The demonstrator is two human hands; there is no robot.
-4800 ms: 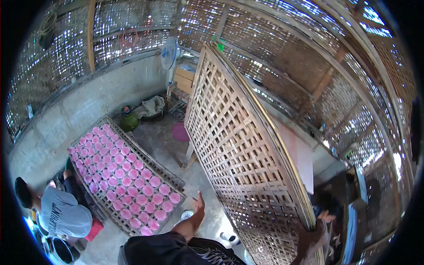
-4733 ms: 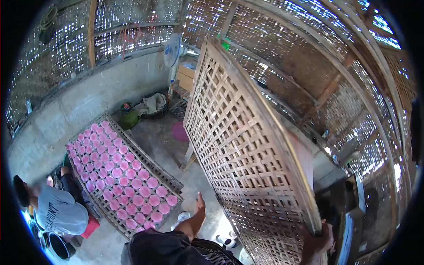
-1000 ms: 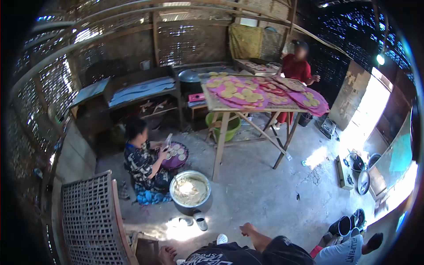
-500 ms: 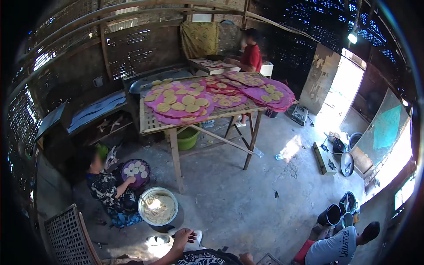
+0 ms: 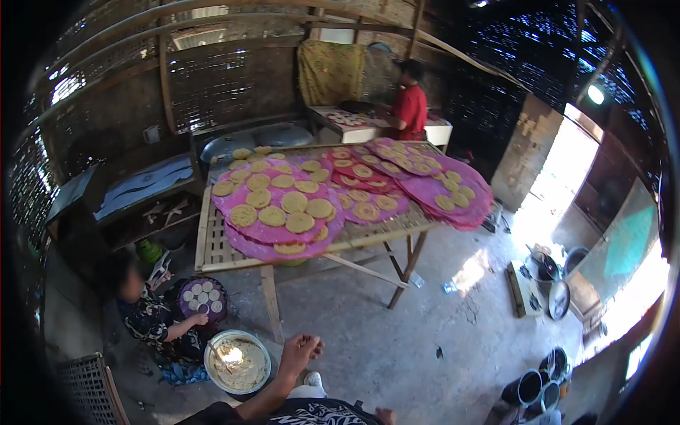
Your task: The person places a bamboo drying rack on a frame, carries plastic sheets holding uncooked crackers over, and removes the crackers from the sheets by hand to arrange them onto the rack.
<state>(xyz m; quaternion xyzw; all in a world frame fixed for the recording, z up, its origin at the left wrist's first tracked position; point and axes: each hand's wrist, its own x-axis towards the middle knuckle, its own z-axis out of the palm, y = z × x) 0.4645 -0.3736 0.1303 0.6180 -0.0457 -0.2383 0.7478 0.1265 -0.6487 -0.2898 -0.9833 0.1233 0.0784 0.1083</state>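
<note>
My left hand (image 5: 300, 351) is raised in front of me with its fingers curled in, and no object shows in it. It is above the floor, right of a large basin of batter (image 5: 239, 363), and touches nothing. My right hand (image 5: 386, 416) shows only in part at the bottom edge, by my dark shirt; its fingers are not clear. Ahead stands a slatted bamboo table (image 5: 212, 244). Pink round sheets (image 5: 248, 244) on it carry many flat yellow rounds (image 5: 294, 202).
A seated person (image 5: 152, 319) at left reaches to a purple tray (image 5: 185, 312) of pale rounds. Someone in red (image 5: 409, 110) stands at a back counter. A stove (image 5: 524, 289) and dark buckets (image 5: 523, 388) are at right. Daylight enters a doorway (image 5: 545, 170).
My view has moved nearer the table, which looks larger and lower. My left hand sits higher in view, still curled. The person at lower right is now almost out of view.
</note>
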